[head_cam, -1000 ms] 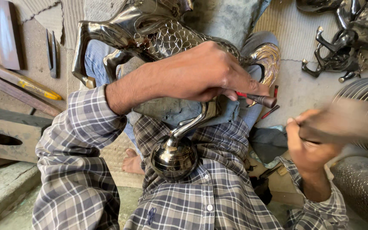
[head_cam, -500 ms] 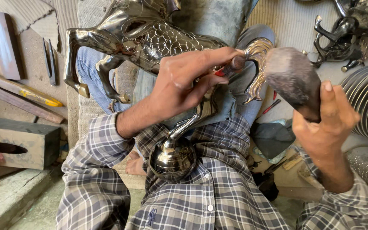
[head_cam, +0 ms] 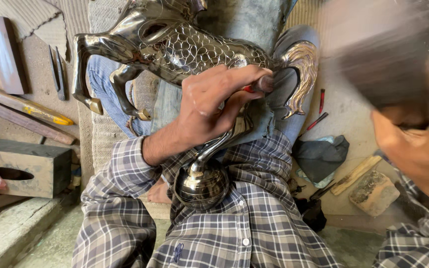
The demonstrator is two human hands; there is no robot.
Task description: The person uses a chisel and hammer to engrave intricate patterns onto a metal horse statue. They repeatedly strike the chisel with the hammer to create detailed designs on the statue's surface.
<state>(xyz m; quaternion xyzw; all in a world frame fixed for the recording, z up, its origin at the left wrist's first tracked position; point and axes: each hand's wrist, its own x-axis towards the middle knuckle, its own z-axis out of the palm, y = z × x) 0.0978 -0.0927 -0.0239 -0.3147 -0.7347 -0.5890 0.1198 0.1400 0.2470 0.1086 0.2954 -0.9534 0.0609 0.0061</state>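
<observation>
Gripping a red-handled chisel [head_cam: 256, 85] in the left hand [head_cam: 209, 106] against the scaled horse [head_cam: 189, 47] lying across the lap at 12 o'clock, raising a blurred mallet [head_cam: 383, 64] in the clenched right hand [head_cam: 418, 144] at 3 o'clock, chasing seemingly midway.

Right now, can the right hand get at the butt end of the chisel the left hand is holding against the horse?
Probably yes. The chisel butt sticks out bare past the left hand, facing the raised, blurred right hand, with only open air between them above the metal horse.
</observation>
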